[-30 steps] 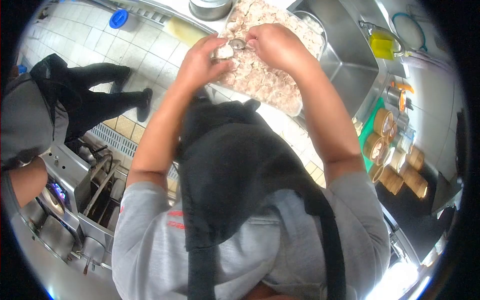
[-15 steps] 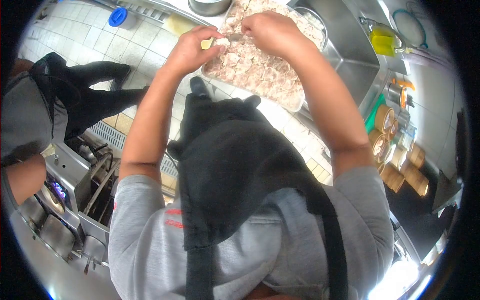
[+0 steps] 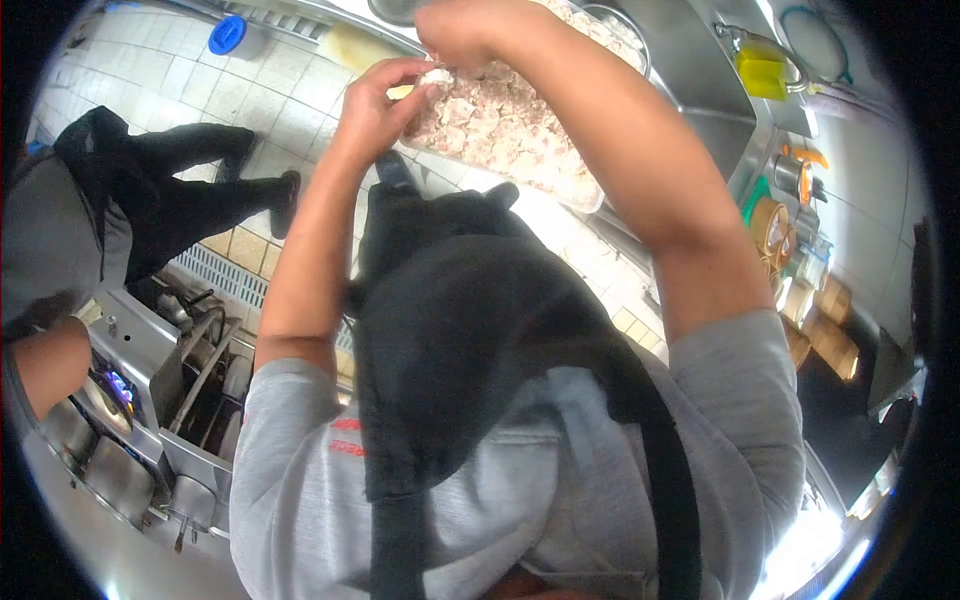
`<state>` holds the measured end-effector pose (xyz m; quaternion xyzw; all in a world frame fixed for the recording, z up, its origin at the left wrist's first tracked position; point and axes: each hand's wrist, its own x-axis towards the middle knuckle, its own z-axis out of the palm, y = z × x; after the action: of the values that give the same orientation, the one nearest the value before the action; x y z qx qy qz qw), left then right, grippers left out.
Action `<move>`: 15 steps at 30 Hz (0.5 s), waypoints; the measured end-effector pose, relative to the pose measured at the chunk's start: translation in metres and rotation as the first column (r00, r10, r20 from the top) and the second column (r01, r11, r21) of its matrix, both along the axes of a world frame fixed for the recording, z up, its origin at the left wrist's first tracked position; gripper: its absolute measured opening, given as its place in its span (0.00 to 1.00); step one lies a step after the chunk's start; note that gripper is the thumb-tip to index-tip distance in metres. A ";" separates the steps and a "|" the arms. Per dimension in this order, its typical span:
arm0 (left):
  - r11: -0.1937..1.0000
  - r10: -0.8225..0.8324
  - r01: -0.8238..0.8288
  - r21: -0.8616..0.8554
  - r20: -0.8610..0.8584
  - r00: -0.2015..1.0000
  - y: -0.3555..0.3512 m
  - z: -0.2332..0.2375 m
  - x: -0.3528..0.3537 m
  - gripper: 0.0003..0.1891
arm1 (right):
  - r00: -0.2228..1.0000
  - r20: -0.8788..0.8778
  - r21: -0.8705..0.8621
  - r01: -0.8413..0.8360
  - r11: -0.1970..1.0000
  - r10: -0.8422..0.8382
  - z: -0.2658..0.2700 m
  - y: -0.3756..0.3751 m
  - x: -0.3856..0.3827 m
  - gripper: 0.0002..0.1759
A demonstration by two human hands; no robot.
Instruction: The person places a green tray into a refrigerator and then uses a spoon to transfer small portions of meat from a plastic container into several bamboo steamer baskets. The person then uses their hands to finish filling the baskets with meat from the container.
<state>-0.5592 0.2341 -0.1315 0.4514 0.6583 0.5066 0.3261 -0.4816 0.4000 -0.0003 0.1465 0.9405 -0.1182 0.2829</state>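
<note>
My left hand (image 3: pixel 380 105) is at the tray's near left side, thumb and fingers pinched around a small pale dumpling (image 3: pixel 437 77). My right hand (image 3: pixel 465 30) is closed and held just above and right of it, over the tray's left part. A flat metal blade like a small spatula showed at that hand earlier; the hand now hides it. Below both hands lies a metal tray (image 3: pixel 585 204) spread with many pale, round, meat-filled pieces (image 3: pixel 510 140). My right forearm covers part of them.
Right of the tray is a steel sink (image 3: pixel 700 70), with a yellow-green bottle (image 3: pixel 762 75) beyond. Bamboo steamers (image 3: pixel 770 225) stand on the right. A metal pot (image 3: pixel 395 8) sits behind the tray. To the left, another person (image 3: pixel 60 220) stands by a lit stove (image 3: pixel 120 390).
My right hand has moved left and up, closer to my left hand, and the metal blade has gone out of sight. My left hand stays nearly in place with the dumpling.
</note>
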 end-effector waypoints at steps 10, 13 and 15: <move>0.999 0.039 -0.038 -0.032 0.042 0.998 -0.002 0.000 0.002 0.17 | 0.999 -0.013 0.021 0.042 0.999 -0.042 -0.011 0.002 0.004 0.13; 0.998 0.043 -0.041 -0.049 0.055 0.998 -0.004 0.000 0.002 0.18 | 0.994 -0.104 0.048 0.035 0.998 -0.030 -0.011 0.001 0.012 0.12; 0.997 0.058 -0.055 -0.056 0.055 0.997 -0.007 0.000 0.002 0.19 | 0.987 -0.162 0.077 0.017 0.997 -0.004 -0.015 0.003 0.012 0.11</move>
<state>-0.5575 0.2266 -0.1317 0.4089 0.6748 0.5101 0.3423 -0.4696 0.4034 -0.0149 0.1523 0.9635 -0.0944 0.1991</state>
